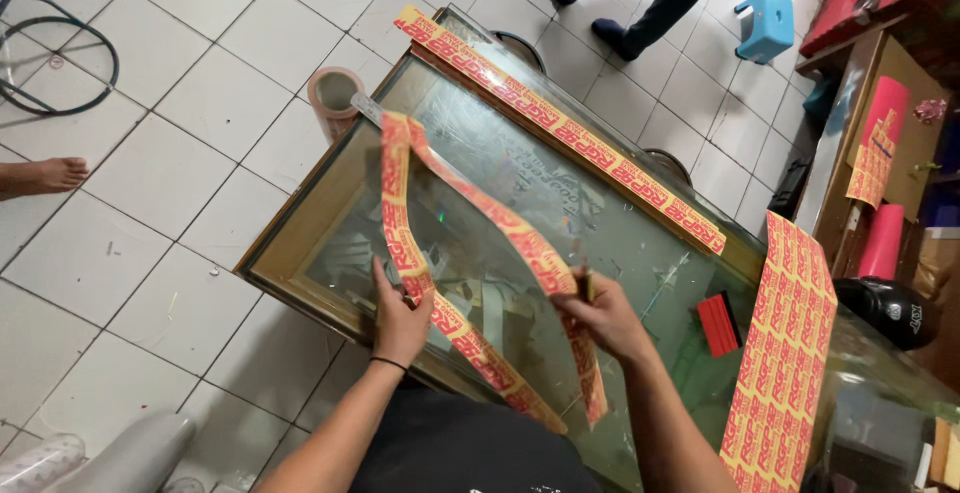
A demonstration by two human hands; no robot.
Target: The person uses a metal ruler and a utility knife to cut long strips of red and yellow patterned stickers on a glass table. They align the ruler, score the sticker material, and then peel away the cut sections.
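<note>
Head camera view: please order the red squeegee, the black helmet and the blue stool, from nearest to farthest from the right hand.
From the right hand:
1. Red squeegee, on the glass table just beside it.
2. Black helmet, at the table's right edge.
3. Blue stool, on the tiled floor, far at the top.

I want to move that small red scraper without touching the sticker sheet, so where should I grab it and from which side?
Pinch the red scraper across its long edges, reaching in from the left over bare glass table top. It lies flat, with the yellow-and-red sticker sheet close on its right. Both the left hand and right hand are holding sticker strips now.
</note>
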